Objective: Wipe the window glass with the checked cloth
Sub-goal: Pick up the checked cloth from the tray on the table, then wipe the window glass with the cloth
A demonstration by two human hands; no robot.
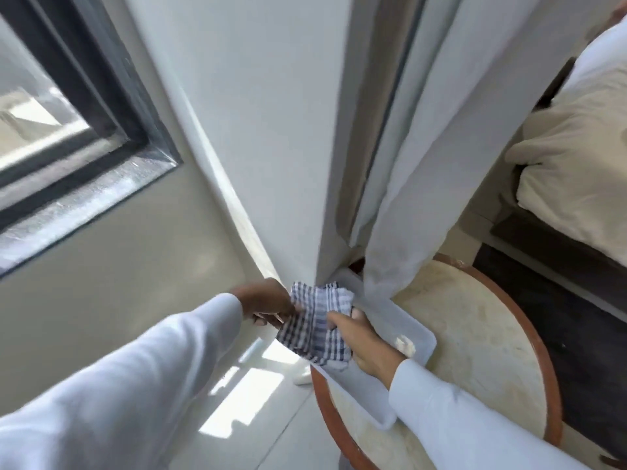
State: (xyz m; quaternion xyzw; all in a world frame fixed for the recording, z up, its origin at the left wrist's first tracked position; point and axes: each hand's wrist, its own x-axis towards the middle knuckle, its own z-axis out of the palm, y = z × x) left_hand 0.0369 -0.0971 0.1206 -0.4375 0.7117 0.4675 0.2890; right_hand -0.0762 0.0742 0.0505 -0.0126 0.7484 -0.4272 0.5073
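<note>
The checked cloth (314,325), dark blue and white, hangs bunched between both hands just above a white plastic tray (412,329). My left hand (268,301) pinches its left edge. My right hand (361,344) grips its right side from below. The window glass (30,120) sits at the upper left in a dark frame (112,96), well away from the cloth. Both arms wear white sleeves.
The tray rests on a round table (481,347) with a pale top and brown rim. A white wall corner (271,130) and a white curtain (417,184) rise behind it. A bed with cream bedding (573,164) stands at the right. Sunlit floor tiles (244,398) lie below.
</note>
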